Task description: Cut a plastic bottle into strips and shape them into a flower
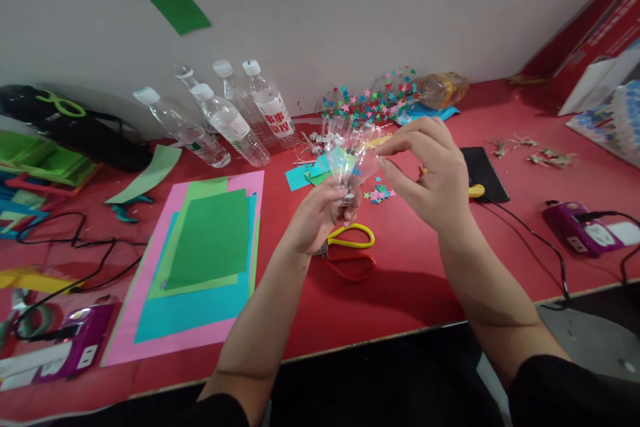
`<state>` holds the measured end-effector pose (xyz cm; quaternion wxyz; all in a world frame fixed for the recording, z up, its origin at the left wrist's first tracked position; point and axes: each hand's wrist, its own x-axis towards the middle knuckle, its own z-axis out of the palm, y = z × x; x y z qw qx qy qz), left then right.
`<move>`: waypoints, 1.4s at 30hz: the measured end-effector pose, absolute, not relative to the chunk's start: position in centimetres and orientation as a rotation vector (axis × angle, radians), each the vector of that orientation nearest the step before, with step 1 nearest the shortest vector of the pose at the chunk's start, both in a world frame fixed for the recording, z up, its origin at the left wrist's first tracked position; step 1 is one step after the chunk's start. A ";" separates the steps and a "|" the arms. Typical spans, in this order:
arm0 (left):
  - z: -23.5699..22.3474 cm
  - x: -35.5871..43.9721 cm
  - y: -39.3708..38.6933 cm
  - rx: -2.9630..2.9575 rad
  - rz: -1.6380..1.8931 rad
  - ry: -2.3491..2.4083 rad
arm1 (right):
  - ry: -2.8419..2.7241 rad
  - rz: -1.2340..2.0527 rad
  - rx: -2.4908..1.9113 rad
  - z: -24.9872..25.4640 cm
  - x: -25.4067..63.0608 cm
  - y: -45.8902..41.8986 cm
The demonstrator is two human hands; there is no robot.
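Clear plastic shines in the cut bottle top [350, 167], held up over the red table [410, 280]. The left hand [320, 217] has its fingers closed tight around the neck. The right hand [430, 173] pinches the rim with fingertips together. Yellow scissors [350, 247] lie just under the left fingers.

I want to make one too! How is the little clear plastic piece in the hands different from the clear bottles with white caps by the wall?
The small clear plastic piece is cut short and open; the clear capped bottles are whole and closed. The left hand holds the piece in the air, with the right hand at its rim; the bottles lie untouched on the red table. Both are see-through plastic.
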<state>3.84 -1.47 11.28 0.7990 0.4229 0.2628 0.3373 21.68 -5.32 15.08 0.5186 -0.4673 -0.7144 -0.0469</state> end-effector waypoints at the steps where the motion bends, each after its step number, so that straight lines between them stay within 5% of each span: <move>1: 11.3 3.8 -1.5 0.923 0.716 0.568 | -1.698 -0.120 -1.128 15.2 21.8 -5.4; 9: 10.7 3.9 -1.6 1.037 0.683 0.582 | -1.640 -0.118 -1.203 15.5 22.4 -5.5; 26: 10.5 3.9 -1.6 1.011 0.692 0.594 | -1.456 0.519 -0.996 14.8 22.8 -4.6; 42: 10.8 4.3 -1.7 1.033 0.696 0.647 | -1.470 0.335 -1.041 14.8 22.6 -4.7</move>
